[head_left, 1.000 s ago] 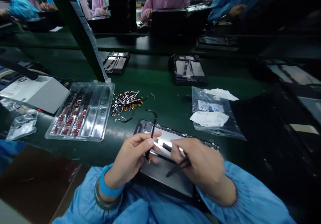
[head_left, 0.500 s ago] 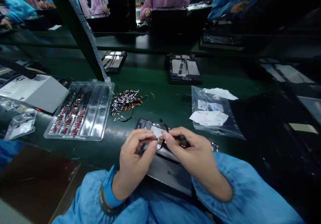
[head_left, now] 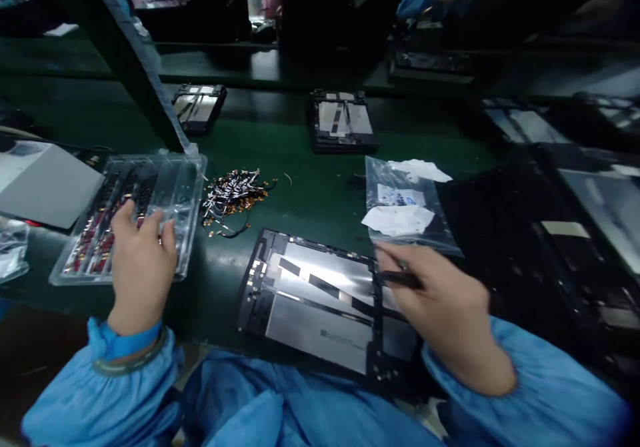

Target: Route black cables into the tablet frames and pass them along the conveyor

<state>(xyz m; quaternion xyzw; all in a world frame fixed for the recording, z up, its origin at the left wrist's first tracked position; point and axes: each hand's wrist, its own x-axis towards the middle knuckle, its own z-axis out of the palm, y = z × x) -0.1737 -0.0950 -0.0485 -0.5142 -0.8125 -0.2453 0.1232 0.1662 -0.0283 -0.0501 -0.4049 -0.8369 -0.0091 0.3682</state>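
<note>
My left hand is over the clear plastic tray, its fingers spread above the rows of small dark-and-red parts. Whether the fingertips touch any part I cannot tell. In my right hand is a slim black hand tool; its tip is hard to make out. That hand hovers at the right end of an opened tablet, which lies on the bench with its silver inside and dark ribbon strips facing up.
A heap of small cables lies right of the tray. Behind the tablet is a clear bag with white paper. Two more opened devices, one left and one central, sit farther back. A slanted post rises behind the tray.
My hands have parted: the left went from the tablet to the tray, the right moved to the tablet's right end. The black strip-like piece between them is no longer seen there. The view shifted.
</note>
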